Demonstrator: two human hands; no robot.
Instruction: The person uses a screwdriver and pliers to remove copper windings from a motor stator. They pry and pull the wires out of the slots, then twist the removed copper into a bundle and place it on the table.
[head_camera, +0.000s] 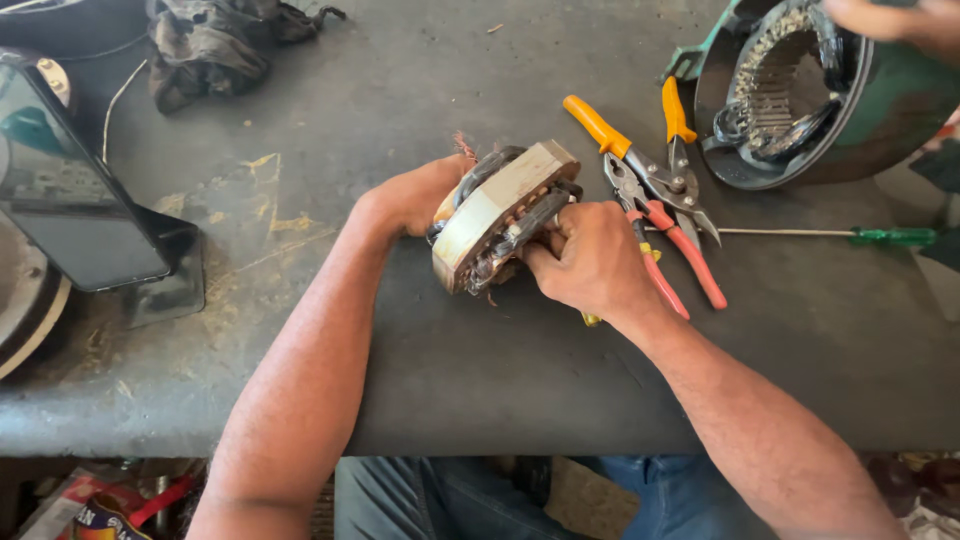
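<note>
right hand (590, 262) and left hand (415, 195) closed, gripping motor stator (500, 215).

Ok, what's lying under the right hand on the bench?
Red-handled pliers run out from under the right hand, beside yellow-handled snips. A yellow bit shows at the wrist; the hand covers the rest.

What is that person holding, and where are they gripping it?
A small motor stator, a metal ring with windings, held between both hands: the left hand grips its far side, the right hand its near edge, fingers on the windings.
</note>
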